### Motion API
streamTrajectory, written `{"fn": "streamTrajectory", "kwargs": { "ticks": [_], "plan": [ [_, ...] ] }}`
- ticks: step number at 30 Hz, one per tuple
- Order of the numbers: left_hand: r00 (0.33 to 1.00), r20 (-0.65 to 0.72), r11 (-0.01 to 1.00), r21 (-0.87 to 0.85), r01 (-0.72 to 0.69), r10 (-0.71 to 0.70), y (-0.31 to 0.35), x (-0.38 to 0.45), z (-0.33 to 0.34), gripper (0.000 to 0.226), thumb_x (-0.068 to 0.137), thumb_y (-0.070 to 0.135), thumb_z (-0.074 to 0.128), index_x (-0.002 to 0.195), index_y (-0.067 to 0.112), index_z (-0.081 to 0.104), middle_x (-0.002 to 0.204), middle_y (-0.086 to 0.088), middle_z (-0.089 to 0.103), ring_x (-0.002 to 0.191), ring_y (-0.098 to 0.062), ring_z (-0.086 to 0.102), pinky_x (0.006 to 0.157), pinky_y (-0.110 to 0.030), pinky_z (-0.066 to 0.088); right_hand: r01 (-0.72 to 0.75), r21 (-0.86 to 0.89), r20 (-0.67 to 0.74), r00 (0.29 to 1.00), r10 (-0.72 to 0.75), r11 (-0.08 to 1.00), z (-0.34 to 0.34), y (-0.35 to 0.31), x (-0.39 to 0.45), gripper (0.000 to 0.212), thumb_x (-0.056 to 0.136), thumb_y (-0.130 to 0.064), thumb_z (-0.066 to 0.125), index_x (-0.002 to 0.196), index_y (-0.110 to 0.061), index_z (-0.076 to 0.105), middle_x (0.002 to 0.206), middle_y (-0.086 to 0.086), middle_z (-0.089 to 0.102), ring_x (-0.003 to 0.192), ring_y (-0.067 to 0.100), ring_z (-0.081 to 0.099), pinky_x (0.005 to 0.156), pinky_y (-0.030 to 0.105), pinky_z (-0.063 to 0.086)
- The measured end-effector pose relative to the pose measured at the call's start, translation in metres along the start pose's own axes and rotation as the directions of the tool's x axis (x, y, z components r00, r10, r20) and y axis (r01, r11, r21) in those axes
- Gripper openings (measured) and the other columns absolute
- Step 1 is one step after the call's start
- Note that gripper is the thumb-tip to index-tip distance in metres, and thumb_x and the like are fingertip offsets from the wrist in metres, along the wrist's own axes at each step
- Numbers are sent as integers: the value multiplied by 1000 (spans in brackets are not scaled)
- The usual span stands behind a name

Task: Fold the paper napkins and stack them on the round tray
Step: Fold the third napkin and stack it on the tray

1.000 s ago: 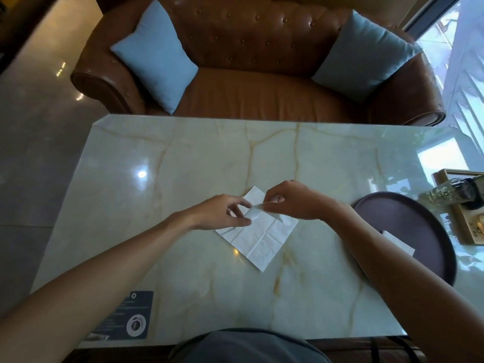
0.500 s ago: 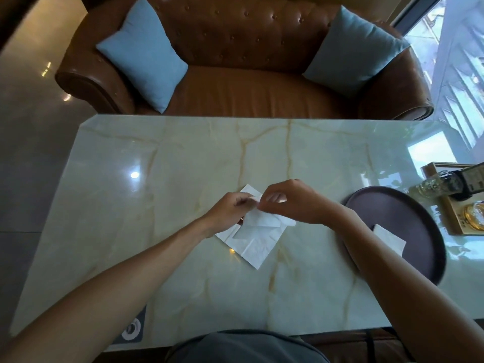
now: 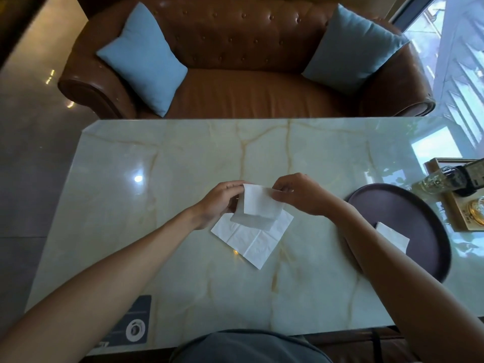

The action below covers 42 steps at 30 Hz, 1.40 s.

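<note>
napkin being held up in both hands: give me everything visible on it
The held napkin is thin white paper, slightly translucent, folded over so a shorter front flap overlaps a longer layer hanging behind. It hangs roughly upright above the table, pinched at its top left corner by the left hand and at its top right by the right hand. Its lower edge hangs over another napkin lying on the marble table; whether they touch cannot be told.

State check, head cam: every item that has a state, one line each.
Left hand: pinching the lifted napkin's left edge.
Right hand: pinching its right edge.
Lifted white paper napkin: partly folded, held above the table.
Flat white paper napkin: unfolded on the marble table.
Folded white napkin: lying on the round dark tray.
</note>
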<state>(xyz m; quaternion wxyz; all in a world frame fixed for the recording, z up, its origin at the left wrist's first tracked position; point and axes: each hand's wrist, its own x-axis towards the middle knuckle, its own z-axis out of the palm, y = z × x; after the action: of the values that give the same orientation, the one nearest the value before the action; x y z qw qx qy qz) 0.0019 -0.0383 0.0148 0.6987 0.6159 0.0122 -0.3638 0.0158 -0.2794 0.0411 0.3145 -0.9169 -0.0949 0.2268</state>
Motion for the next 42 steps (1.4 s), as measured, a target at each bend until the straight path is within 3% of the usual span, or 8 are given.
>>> {"fn": "streamTrajectory", "kwargs": {
  "ticks": [5, 12, 17, 24, 29, 33, 38, 42],
  "plan": [
    [999, 2, 999, -32, 41, -41, -2, 1, 2, 42, 101, 46, 47, 107, 15, 75, 99, -4, 74, 90, -19, 70, 79, -32, 57, -16, 12, -16, 1000, 16, 1000, -3, -1, 2, 10, 93, -26, 70, 84, -27, 73, 77, -15, 71, 65, -9, 60, 58, 8, 42],
    [990, -100, 986, 147, -82, 97, -6, 6, 7, 33, 101, 37, 59, 108, 7, 74, 104, -14, 77, 92, -23, 74, 87, -44, 62, -4, 82, -28, 1000, 6, 997, -8, -9, 4, 15, 95, -25, 70, 88, -14, 78, 79, -11, 73, 66, -6, 63, 63, 9, 46],
    [984, -120, 985, 121, -120, 135, -1, 5, 5, 24, 100, 30, 63, 107, 11, 76, 102, -11, 79, 92, -23, 77, 82, -39, 63, -11, 190, -6, 1000, 13, 982, -9, -13, 3, 20, 98, -24, 66, 87, -11, 76, 82, -3, 74, 74, 8, 65, 75, 29, 52],
    [973, -173, 982, 143, -127, 152, 0, 5, 9, 27, 101, 33, 61, 100, 10, 76, 88, -5, 74, 79, -15, 68, 69, -30, 56, -14, 364, 18, 1000, 8, 931, -1, -6, 1, 20, 98, -24, 66, 89, -8, 75, 88, 11, 76, 78, 13, 65, 76, 35, 52],
    [937, -295, 981, 113, -158, 185, 1, 5, 10, 30, 102, 27, 60, 100, -1, 72, 86, -9, 69, 72, -13, 62, 60, -24, 54, -97, 565, -96, 979, 182, 819, 6, 19, -5, 25, 97, -29, 65, 84, -11, 75, 76, -1, 75, 74, 10, 70, 86, 43, 58],
    [940, -302, 987, 72, -140, 156, 5, 4, 12, 29, 103, 24, 58, 102, -1, 72, 85, -6, 69, 66, -7, 65, 59, -20, 54, -142, 754, -8, 974, 226, 642, 25, 18, -13, 44, 87, -56, 67, 106, -17, 74, 100, 3, 80, 92, 16, 75, 88, 37, 58],
    [958, -259, 993, 26, -119, 121, 7, -1, 13, 22, 101, 20, 62, 120, 9, 66, 92, 3, 79, 78, -8, 73, 63, -22, 57, -95, 843, -31, 974, 224, 529, 43, 7, -14, 27, 96, -18, 69, 120, -7, 69, 106, 10, 78, 93, 22, 75, 79, 34, 60],
    [963, -262, 995, 89, -46, 68, -4, -6, 10, 50, 94, 14, 71, 137, 17, 46, 104, -10, 78, 87, -19, 75, 77, -33, 60, -99, 871, -69, 945, 320, 482, 48, 1, -13, 30, 96, -11, 69, 125, -8, 63, 104, 8, 79, 87, 20, 75, 69, 27, 58]
  ]
}}
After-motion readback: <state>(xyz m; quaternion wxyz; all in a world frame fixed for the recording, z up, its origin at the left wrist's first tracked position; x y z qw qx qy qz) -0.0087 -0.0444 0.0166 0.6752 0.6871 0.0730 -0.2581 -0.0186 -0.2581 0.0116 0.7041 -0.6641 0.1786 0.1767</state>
